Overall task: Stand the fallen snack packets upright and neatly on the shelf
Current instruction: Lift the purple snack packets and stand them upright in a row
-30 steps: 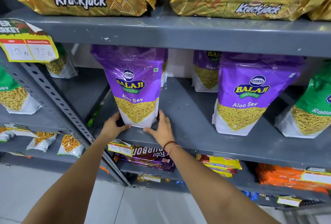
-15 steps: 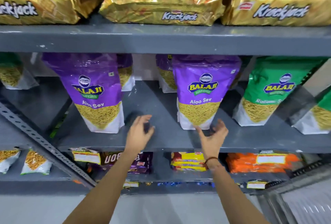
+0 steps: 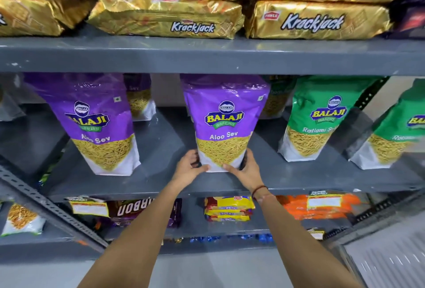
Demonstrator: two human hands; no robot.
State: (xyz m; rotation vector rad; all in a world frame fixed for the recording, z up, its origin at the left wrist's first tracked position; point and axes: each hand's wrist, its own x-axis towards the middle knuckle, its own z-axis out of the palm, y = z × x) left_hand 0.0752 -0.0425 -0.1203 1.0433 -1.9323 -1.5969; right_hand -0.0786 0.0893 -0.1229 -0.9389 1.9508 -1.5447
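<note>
A purple Aloo Sev packet [image 3: 224, 122] stands upright in the middle of the grey shelf [image 3: 161, 179]. My left hand [image 3: 189, 167] grips its lower left corner and my right hand [image 3: 247, 169] grips its lower right corner. A second purple Aloo Sev packet [image 3: 96, 122] stands upright to the left, untouched. Two green Ratlami Sev packets [image 3: 315, 119] [image 3: 395, 131] stand to the right. More purple packets [image 3: 139, 96] stand behind, partly hidden.
Gold Krackjack packs [image 3: 167, 17] are stacked on the shelf above. Below lie Bourbon packs [image 3: 142, 210], yellow packs [image 3: 228, 208] and orange packs [image 3: 322, 206]. A slotted metal upright [image 3: 50, 207] runs diagonally at the left. Pale floor shows beneath.
Both hands let go of the left purple packet, moved right across the shelf, and now hold the base of the middle purple packet. The view shifted right as well.
</note>
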